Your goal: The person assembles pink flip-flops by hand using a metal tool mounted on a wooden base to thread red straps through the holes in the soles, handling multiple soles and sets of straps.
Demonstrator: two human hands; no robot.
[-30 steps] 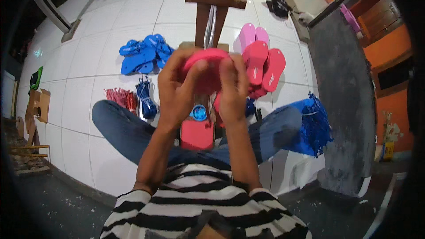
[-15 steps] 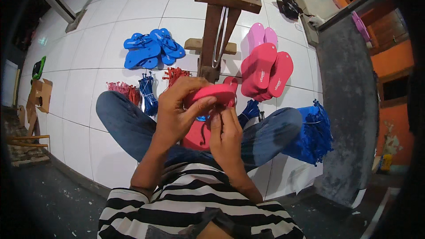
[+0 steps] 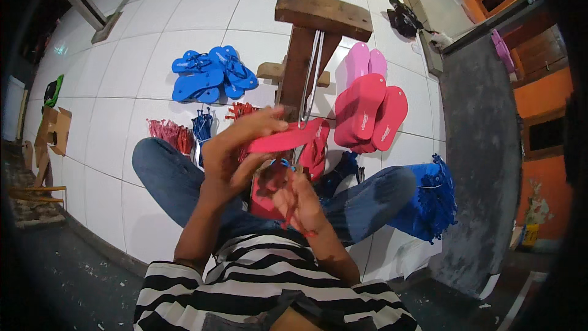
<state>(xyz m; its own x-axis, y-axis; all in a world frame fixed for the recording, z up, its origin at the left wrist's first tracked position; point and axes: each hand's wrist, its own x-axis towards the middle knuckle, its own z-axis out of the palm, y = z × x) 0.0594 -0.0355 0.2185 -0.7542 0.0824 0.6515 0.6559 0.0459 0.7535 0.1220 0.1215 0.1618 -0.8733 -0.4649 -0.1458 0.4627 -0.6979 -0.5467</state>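
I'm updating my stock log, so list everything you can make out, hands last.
Held sole: one, coral, centre
Stacked soles: several, coral, right
Lilac soles: several, lilac, behind those
Sandals: several, blue, left
Strap bundles: several, pink, red and blue, both sides
Stand: one, wooden brown, centre
Metal rod: one, silver, against stand
Box: one, brown, far left
Tiles: many, white, floor
Shirt: one, striped, bottom
Left grip: one, bare, on held sole
Right grip: one, blurred, apparently with red strap

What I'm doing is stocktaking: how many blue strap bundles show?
3: one bundle beyond the left leg, another beyond the right, a large one outside the right knee. More may be hidden.
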